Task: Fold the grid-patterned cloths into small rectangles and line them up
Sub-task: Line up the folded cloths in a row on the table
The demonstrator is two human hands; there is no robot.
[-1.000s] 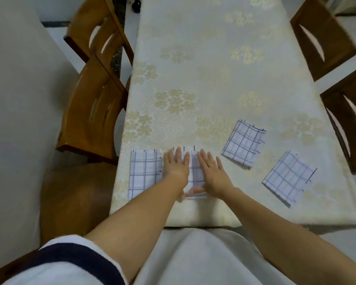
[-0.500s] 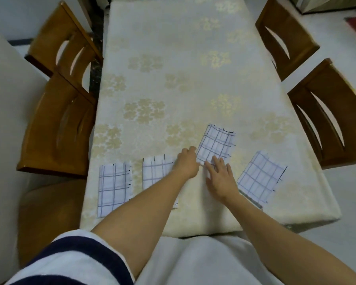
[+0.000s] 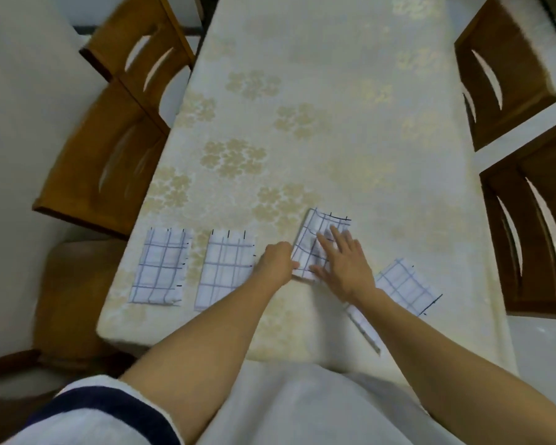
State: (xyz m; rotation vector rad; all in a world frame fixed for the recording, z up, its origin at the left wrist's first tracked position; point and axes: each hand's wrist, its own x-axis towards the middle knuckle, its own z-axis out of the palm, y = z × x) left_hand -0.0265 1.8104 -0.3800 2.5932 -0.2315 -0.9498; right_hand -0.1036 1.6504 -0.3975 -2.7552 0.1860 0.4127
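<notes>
Head view: I am looking down a long desk (image 3: 318,123) under a cream floral cover, with wooden chairs (image 3: 109,162) flanking it at the left and right edges of the frame. At lower centre the third cloth (image 3: 316,234) is lying folded but skewed, its top leaning right, out of line with its neighbours. The left grip (image 3: 278,261) is curling closed against that cloth's lower left edge. It is seemingly pinching the edge, though the fingertips are hiding behind the knuckles. The right grip (image 3: 344,268) is lying open, fingers spread flat on the cloth, I am guessing to pin the layers so the fold is not springing apart. To the left, the first cloth (image 3: 161,266) and the second cloth (image 3: 225,268) are sitting upright side by side near the desk's front edge, a narrow gap between them, forming the start of the row. At lower right the fourth cloth (image 3: 405,285) is waiting askew, partly under the right forearm. I am judging the job about half done: two lined up, one being squared, one to go.
</notes>
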